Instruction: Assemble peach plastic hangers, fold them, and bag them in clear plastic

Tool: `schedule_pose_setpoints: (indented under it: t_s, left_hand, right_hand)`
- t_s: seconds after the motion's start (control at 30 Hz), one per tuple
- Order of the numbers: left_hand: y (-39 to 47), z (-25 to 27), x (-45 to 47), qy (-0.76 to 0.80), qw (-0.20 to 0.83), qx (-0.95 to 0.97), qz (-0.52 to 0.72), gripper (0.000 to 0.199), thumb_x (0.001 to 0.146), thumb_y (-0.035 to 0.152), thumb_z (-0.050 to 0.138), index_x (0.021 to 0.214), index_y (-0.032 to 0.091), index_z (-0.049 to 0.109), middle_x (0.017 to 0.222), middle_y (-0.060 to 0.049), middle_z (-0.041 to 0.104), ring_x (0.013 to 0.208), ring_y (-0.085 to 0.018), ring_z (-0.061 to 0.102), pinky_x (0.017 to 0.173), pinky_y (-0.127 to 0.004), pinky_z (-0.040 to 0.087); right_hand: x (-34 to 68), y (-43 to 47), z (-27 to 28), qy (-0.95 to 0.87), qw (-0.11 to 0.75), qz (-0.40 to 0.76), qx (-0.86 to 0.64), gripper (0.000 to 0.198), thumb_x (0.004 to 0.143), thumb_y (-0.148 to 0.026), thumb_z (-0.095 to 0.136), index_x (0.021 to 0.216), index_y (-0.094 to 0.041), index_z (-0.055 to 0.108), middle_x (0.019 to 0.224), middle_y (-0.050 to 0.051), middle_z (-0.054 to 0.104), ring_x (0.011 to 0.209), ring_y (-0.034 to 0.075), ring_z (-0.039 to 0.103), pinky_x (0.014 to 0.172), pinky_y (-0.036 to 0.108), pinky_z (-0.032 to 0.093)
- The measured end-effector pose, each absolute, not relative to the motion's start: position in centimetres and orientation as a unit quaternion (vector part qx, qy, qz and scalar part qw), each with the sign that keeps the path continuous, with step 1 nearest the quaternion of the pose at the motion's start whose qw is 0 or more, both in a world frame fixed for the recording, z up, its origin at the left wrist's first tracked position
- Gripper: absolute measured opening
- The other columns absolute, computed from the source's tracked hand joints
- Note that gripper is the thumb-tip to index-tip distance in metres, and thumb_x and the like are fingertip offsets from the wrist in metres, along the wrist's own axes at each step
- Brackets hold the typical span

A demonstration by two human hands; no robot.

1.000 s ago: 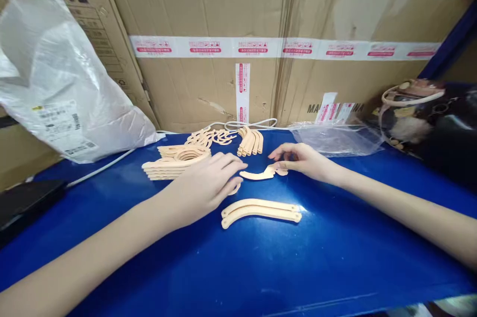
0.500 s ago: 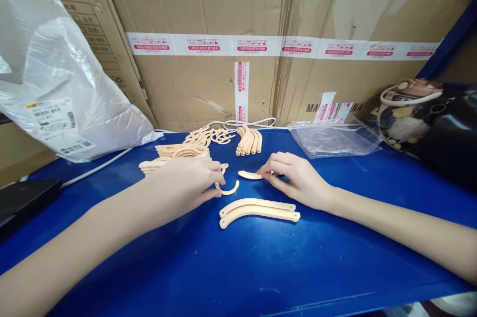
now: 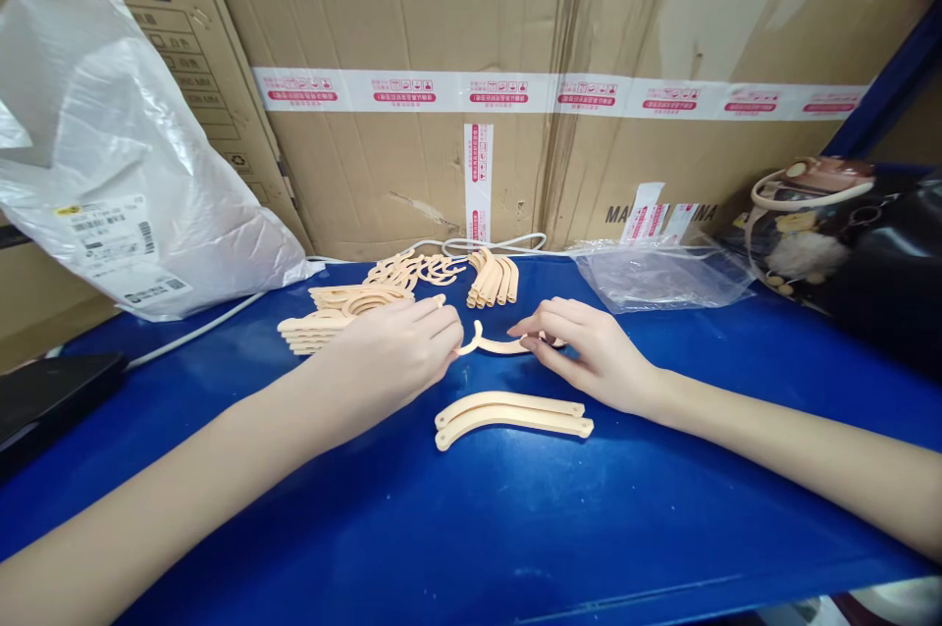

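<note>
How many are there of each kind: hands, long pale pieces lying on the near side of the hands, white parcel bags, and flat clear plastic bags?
Left hand and right hand: 2
Long pale pieces: 2
White parcel bag: 1
Clear plastic bag: 1
Total: 6

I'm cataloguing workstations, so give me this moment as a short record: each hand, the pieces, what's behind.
Left: left hand holding a small curved piece
Right: right hand with fingertips on a longer curved piece
Contact between those pieces: ends meet or nearly so; cannot tell
Nearer the camera: two long curved strips, side by side
Beyond the hands: bundled curved pieces, heaped thin pieces
Surface: blue table
Behind: cardboard with printed tape
</note>
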State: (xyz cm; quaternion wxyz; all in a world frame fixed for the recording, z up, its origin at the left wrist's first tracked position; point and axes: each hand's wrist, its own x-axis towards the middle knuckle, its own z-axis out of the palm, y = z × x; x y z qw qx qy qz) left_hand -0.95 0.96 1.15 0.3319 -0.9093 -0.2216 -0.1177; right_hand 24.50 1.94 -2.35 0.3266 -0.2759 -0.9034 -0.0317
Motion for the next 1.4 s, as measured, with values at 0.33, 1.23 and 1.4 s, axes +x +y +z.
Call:
schedule_pose_setpoints:
  t_s: [0.33,1.23,1.4]
  left_hand:
    - [-3.9,1.4,1.9,-0.094,0.333,-0.915,-0.206,0.027,0.097,0.008,0.036,0.095,0.010,0.063,0.086,-0.006,0.070,0.078,-0.021,0.065,0.068,-0.033,0.049]
    - [-1.4,2.2,-0.2,-0.332,-0.126,-0.934,-0.039,0.021,0.086,0.027,0.060,0.072,0.020,0.045,0.065,0.007,0.051,0.056,-0.010,0.046,0.051,-0.022,0.028]
    - [-1.6,1.8,0.0,-0.282,-0.039,-0.958,-0.032,0.017,0.088,0.023,0.052,0.073,0.019,0.045,0.074,0.004,0.049,0.056,-0.010,0.047,0.051,-0.025,0.027]
  right_hand:
    - [24.4,0.6,-1.4,-0.888,0.326,-0.267,-0.185,0.034,0.097,-0.016,0.047,0.131,-0.017,0.051,0.080,0.002,0.064,0.066,0.013,0.053,0.058,0.027,0.039]
    - [23.7,1.6,-2.5,-0.709,0.363,0.484,-0.362,0.037,0.084,-0.051,0.063,0.077,-0.014,0.065,0.049,-0.006,0.050,0.042,0.005,0.036,0.043,0.021,0.026]
    - [23.5,1.6,-2.4,-0.706,0.362,0.485,-0.369,0.038,0.086,-0.050,0.061,0.077,-0.013,0.066,0.051,-0.005,0.050,0.044,0.005,0.035,0.043,0.022,0.025]
